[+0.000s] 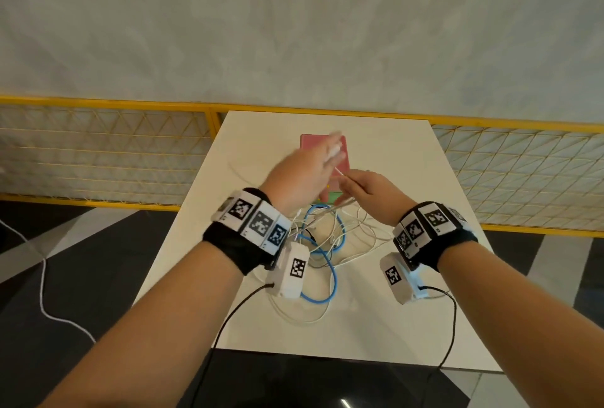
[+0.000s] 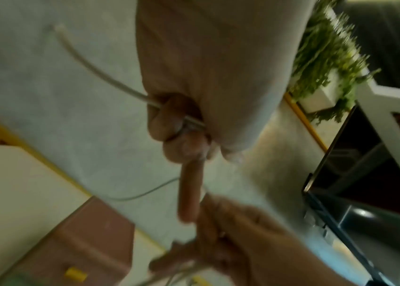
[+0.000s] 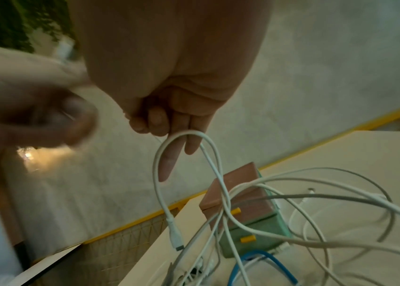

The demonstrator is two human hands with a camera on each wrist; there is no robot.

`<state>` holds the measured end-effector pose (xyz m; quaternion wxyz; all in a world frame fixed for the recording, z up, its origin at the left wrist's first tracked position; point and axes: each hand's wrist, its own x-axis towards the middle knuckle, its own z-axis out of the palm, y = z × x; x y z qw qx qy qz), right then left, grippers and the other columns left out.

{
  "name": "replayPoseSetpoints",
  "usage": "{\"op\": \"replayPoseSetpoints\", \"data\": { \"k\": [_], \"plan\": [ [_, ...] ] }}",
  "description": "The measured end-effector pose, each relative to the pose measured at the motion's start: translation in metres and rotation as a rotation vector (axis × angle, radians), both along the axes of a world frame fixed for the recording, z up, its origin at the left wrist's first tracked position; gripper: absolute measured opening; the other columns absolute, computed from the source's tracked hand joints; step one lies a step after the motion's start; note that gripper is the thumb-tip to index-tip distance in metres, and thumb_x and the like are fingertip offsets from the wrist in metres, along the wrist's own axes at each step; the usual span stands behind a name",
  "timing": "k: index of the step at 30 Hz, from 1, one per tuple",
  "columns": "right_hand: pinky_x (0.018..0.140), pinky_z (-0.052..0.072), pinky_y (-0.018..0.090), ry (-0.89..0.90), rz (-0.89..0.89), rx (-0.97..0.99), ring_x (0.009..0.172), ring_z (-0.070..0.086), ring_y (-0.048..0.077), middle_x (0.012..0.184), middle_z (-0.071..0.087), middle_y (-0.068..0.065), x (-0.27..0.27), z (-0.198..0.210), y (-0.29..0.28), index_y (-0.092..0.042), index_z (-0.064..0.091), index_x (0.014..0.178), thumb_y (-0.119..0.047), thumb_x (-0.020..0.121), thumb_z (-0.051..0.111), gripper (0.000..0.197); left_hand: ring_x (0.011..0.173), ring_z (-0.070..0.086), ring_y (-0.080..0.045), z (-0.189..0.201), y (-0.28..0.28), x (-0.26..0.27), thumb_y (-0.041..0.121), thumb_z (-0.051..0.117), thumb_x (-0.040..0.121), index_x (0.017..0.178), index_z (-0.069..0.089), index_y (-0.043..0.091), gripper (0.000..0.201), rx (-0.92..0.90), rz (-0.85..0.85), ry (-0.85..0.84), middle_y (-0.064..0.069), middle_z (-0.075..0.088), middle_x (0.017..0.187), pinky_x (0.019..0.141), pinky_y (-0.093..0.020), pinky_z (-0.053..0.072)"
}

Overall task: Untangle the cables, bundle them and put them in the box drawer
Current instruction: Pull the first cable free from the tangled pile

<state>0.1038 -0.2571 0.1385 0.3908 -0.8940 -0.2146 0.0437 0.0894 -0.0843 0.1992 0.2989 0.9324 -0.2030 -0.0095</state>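
I see one white rectangular tabletop [image 1: 376, 326] against a yellow mesh railing [image 1: 98, 152] and a pale grey wall. On it stand one small box drawer [image 3: 247, 212], pink above green, and a tangle of thin white cables [image 1: 359, 244] with one blue cable [image 1: 327, 263]. My left hand [image 1: 304, 175] pinches a white cable above the box. My right hand [image 1: 369, 188] curls round another white strand.

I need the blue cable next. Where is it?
In the head view the blue cable lies looped on the white table, in the tangle of white cables between both wrists, nearer than the drawer box.
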Motion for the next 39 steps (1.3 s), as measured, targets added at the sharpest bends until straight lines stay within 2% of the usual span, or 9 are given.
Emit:
{"op": "replayPoseSetpoints", "data": {
  "k": [5,9,16,20,24,27,30,35,39],
  "plan": [
    [0.074,0.047,0.020,-0.124,0.014,0.098,0.081,0.065,0.016,0.086,0.063,0.010,0.002,0.000,0.000,-0.004,0.055,0.096,-0.017,0.101,0.034,0.025,0.035,0.047,0.000,-0.013,-0.004,0.009,0.039,0.036,0.105,0.083,0.055,0.023,0.033,-0.045,-0.013,0.078,-0.010,0.070,0.067,0.050,-0.022,0.038],
    [0.074,0.048,0.024,-0.049,-0.037,0.175,0.077,0.069,0.016,0.077,0.054,0.007,0.008,-0.022,-0.005,-0.008,0.045,0.082,-0.019,0.102,0.027,0.030,0.041,0.051,-0.004,0.007,-0.002,0.013,0.039,0.038,0.104,0.109,0.062,0.019,0.032,-0.295,0.093,-0.070,-0.002,0.067,0.060,0.055,-0.025,0.043],
    [0.070,0.043,0.019,0.066,-0.156,0.117,0.087,0.068,0.027,0.076,0.052,0.009,0.009,-0.052,-0.028,-0.016,0.040,0.071,-0.019,0.103,0.028,0.034,0.034,0.040,-0.009,0.054,0.018,0.018,0.036,0.037,0.105,0.079,0.047,0.027,0.029,-0.709,0.248,-0.201,0.002,0.059,0.054,0.043,-0.021,0.035],
    [0.064,0.040,0.015,0.071,-0.118,0.062,0.080,0.065,0.010,0.071,0.051,0.001,0.012,-0.037,-0.032,-0.010,0.042,0.075,-0.019,0.102,0.028,0.032,0.037,0.051,-0.002,0.047,0.022,0.019,0.028,0.033,0.106,0.115,0.054,0.023,0.023,-0.485,0.317,-0.303,0.000,0.066,0.062,0.053,-0.027,0.044],
    [0.068,0.039,0.027,-0.054,-0.036,-0.059,0.078,0.060,0.012,0.072,0.054,0.000,0.017,-0.013,-0.029,-0.015,0.046,0.074,-0.020,0.102,0.030,0.032,0.060,0.067,-0.011,0.028,0.003,0.011,0.032,0.033,0.106,0.152,0.022,0.037,0.047,-0.137,0.089,-0.267,0.002,0.067,0.057,0.066,-0.033,0.056],
    [0.071,0.040,0.025,-0.136,0.004,-0.082,0.080,0.060,0.026,0.077,0.060,0.008,0.019,0.005,-0.023,-0.026,0.042,0.070,-0.020,0.102,0.033,0.034,0.065,0.064,-0.016,0.010,-0.012,0.014,0.043,0.035,0.104,0.123,0.055,0.023,0.033,0.138,-0.001,-0.089,-0.001,0.070,0.076,0.060,-0.030,0.042],
    [0.069,0.039,0.018,-0.218,0.062,-0.078,0.075,0.054,0.021,0.079,0.058,0.006,0.020,0.014,-0.023,-0.022,0.047,0.075,-0.018,0.101,0.036,0.028,0.050,0.051,-0.008,0.001,-0.011,0.017,0.037,0.036,0.105,0.084,0.053,0.016,0.034,0.157,-0.004,-0.021,-0.002,0.062,0.064,0.052,-0.026,0.030],
    [0.075,0.040,0.012,-0.124,-0.084,0.024,0.087,0.060,0.016,0.089,0.063,0.008,0.027,-0.004,-0.041,-0.011,0.053,0.086,-0.021,0.101,0.033,0.027,0.056,0.063,-0.022,0.014,0.007,0.019,0.031,0.039,0.104,0.099,0.059,0.015,0.027,-0.078,0.171,-0.256,-0.003,0.065,0.063,0.063,-0.038,0.054],
    [0.073,0.037,0.002,-0.041,-0.146,-0.020,0.097,0.062,0.021,0.099,0.064,0.009,0.032,-0.015,-0.055,-0.010,0.055,0.092,-0.019,0.101,0.035,0.023,0.067,0.063,-0.032,0.020,0.020,0.020,0.027,0.039,0.103,0.088,0.052,0.020,0.021,-0.178,0.255,-0.353,-0.009,0.065,0.069,0.068,-0.050,0.052]
  ]
}}
